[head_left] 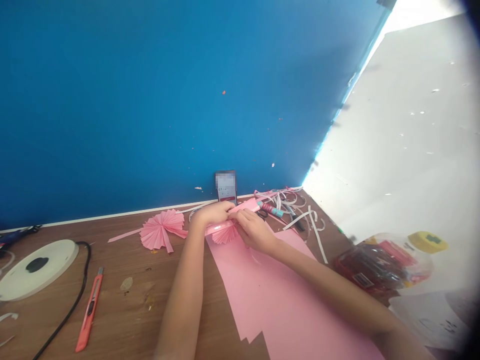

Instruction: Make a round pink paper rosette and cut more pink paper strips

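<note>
A: Fig. ref: position of pleated pink paper (224, 233)?

B: Far ctr of table (131, 300), over top edge of flat pink sheet (270, 295), just in front of phone (226, 186) propped against blue wall. Held up btwn both hands, not lying loose.

A: Fingers?

B: L hand (212, 214): fingers closed on left end of the paper, from above. R hand (255, 232): fingers closed on right end. Fingertips of the two hands almost touching over mid-strip.

A: Long axis?

B: Approx. left to right, right end angled a little twd wall. Pleats spread downward below the grip, twd the wearer. Neither hand nearer, both already on it.

A: Surroundings?

B: Finished pink fan (162, 230) flat on table just left of L hand, not touching. Glue stick (270, 208), scissors (262, 214) and white paper strips (313, 222) just beyond R hand. Orange box cutter (90, 310) well apart at near left, beside black cable (71, 305) of white round device (35, 267). Clear plastic container (375, 270) w/ yellow lid at far right.
</note>
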Demonstrator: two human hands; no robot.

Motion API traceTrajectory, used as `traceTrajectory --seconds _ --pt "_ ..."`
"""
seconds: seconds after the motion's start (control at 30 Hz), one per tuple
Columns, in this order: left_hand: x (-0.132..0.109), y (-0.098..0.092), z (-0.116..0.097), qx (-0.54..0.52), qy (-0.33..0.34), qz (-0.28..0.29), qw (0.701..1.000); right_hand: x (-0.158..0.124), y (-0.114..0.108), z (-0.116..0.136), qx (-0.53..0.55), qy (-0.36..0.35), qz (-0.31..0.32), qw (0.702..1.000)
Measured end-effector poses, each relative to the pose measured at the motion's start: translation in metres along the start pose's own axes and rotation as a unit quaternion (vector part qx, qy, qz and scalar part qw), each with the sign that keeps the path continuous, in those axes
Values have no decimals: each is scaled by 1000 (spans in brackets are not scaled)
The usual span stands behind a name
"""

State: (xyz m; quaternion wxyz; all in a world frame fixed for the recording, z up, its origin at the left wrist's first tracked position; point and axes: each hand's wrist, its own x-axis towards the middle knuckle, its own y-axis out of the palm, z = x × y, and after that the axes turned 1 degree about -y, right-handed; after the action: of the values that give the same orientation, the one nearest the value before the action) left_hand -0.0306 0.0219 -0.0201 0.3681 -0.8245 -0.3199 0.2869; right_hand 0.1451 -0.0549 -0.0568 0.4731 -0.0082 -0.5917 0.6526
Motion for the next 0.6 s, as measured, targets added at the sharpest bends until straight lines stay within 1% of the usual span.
traceTrajectory --seconds 0.13,0.33,0.43,0.6 --pt "0 1 -1 0 4 6 1000 1 -2 -1 17 -16 3 1000" --pt "1 1 3 14 19 8 1000 0 3 -4 -12 -17 11 1000" --pt "1 1 4 11 26 15 999 -1 4 -7 8 -16 20 1000" --pt "1 3 2 -9 33 13 999 -1 4 -11 21 -11 16 1000"
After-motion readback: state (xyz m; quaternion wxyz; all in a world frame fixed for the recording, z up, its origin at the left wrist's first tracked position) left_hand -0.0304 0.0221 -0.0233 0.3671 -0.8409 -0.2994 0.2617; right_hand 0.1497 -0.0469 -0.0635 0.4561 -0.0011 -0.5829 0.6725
